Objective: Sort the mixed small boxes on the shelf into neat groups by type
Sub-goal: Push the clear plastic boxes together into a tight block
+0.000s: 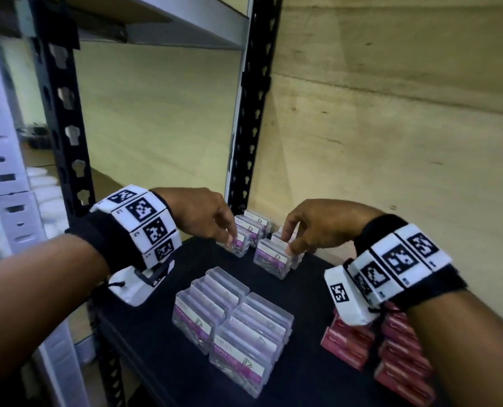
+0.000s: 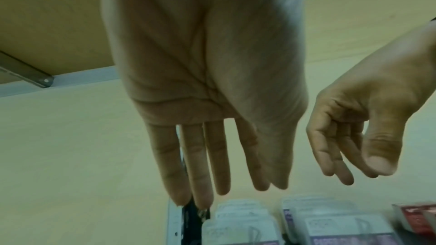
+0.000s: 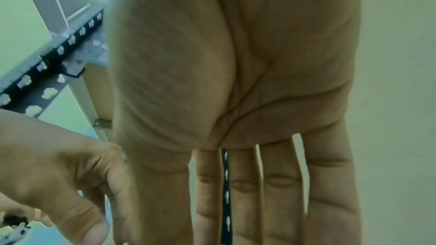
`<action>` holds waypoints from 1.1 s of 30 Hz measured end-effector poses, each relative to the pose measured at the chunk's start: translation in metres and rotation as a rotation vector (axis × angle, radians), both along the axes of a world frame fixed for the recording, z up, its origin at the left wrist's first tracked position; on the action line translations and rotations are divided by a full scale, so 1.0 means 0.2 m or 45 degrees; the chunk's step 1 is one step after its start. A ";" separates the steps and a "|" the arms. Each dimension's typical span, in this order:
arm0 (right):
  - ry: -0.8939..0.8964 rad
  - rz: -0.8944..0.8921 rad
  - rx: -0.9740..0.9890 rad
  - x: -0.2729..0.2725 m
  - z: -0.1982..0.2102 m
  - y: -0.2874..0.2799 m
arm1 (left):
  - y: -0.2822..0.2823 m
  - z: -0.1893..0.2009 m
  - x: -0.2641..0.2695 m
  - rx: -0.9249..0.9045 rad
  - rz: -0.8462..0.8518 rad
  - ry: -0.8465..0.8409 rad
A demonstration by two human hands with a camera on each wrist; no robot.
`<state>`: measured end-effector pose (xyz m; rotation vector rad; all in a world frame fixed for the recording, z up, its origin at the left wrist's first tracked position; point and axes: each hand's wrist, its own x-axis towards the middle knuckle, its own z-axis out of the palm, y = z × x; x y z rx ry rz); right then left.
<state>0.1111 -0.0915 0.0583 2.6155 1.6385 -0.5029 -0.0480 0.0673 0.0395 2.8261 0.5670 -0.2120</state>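
The black shelf carries everything, framed by a slotted black upright behind both grips and a pale wood panel to the right of them. Nearer the person than either grip stands the biggest group of clear boxes with purple labels, packed upright in touching rows. A block of red boxes lies under the right forearm, well apart from the clear ones. Beneath the left grip sits a small row of clear boxes; its fingertips touch the front box, fingers straight and apart, clamped on nothing. Just beside, the right grip reaches down onto another short row, fingers touching the box tops; whether it pinches one I cannot tell.
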 end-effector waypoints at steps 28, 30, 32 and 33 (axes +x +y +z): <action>-0.006 0.025 -0.277 0.04 -0.10 0.26 | 0.16 -0.10 0.16 0.094 -0.093 0.041; 0.028 0.034 -0.292 0.03 -0.10 0.24 | 0.14 -0.10 0.15 0.073 -0.094 0.054; 0.054 0.047 -0.290 0.01 -0.10 0.21 | 0.12 -0.09 0.13 0.044 -0.100 0.066; 0.056 0.057 -0.286 0.01 -0.10 0.20 | 0.11 -0.08 0.12 0.030 -0.106 0.073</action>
